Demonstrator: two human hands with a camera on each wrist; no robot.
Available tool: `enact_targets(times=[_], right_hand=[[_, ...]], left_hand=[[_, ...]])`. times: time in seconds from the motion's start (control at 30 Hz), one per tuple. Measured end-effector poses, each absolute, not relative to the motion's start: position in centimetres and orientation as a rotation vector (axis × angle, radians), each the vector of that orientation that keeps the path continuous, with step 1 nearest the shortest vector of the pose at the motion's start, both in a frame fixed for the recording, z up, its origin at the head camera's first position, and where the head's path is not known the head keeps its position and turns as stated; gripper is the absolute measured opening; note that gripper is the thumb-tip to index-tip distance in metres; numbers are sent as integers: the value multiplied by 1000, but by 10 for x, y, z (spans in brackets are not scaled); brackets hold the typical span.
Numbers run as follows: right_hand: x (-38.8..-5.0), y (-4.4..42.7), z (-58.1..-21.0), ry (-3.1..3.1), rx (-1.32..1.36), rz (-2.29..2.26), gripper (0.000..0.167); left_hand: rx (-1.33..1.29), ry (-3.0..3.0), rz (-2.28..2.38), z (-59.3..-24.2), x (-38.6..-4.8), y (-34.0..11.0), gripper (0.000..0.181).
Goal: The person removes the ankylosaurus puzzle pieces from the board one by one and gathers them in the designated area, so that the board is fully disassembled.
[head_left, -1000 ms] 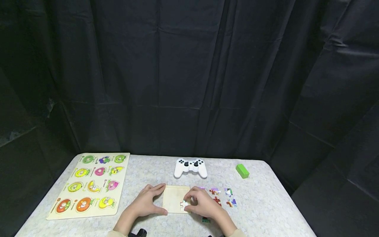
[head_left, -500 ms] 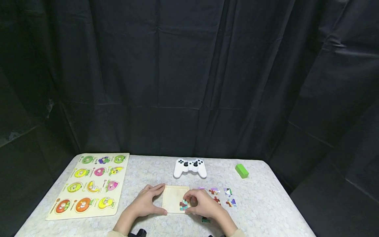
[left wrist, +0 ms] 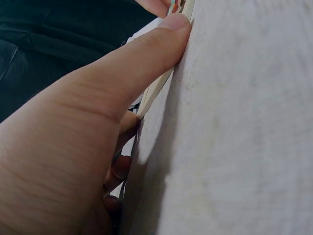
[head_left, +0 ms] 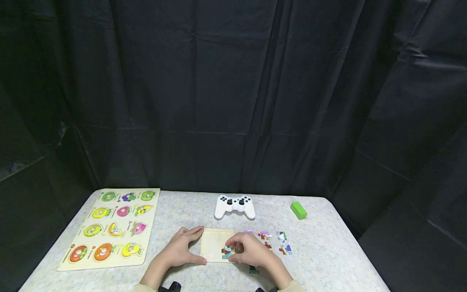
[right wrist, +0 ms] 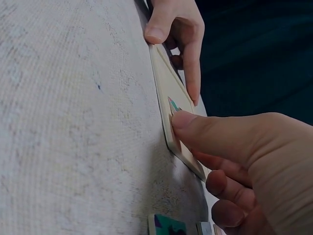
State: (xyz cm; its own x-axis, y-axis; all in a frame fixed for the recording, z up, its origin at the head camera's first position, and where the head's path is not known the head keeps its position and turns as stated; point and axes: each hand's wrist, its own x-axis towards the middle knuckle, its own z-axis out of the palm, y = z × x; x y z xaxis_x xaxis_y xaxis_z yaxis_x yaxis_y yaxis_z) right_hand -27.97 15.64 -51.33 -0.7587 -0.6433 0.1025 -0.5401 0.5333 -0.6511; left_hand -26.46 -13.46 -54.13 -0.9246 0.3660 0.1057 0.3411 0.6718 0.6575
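A shallow wooden puzzle tray lies flat on the table. Thumb and index finger of my left hand hold it at the two corners of its left side. At the tray's lower right corner, my right hand pinches a teal and red jigsaw piece between thumb and fingers. In the right wrist view the thumb covers most of that piece. Several loose jigsaw pieces lie right of the tray, some partly hidden behind the right hand; a dark green one sits below the wrist.
A white game controller stands behind the tray. Farther right is a green block. A large fruit puzzle board covers the table's left part. Black cloth hangs behind the patterned tabletop.
My right hand has lowered slightly at the tray's corner. The piece, whitish with glare a second ago, now shows teal and red. My left hand keeps its place on the tray.
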Motion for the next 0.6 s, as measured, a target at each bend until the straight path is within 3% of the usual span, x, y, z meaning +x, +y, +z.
enact_targets(times=[0.43,0.6], right_hand=[[-277,160,-518,2669,-1108,-1103,32],[-271,171,-514,2726,-1015,-1099,32]], left_hand=[[607,2837,1110,-541,-264,-135,110],[612,2825,1109,-541,-265,-135,110]])
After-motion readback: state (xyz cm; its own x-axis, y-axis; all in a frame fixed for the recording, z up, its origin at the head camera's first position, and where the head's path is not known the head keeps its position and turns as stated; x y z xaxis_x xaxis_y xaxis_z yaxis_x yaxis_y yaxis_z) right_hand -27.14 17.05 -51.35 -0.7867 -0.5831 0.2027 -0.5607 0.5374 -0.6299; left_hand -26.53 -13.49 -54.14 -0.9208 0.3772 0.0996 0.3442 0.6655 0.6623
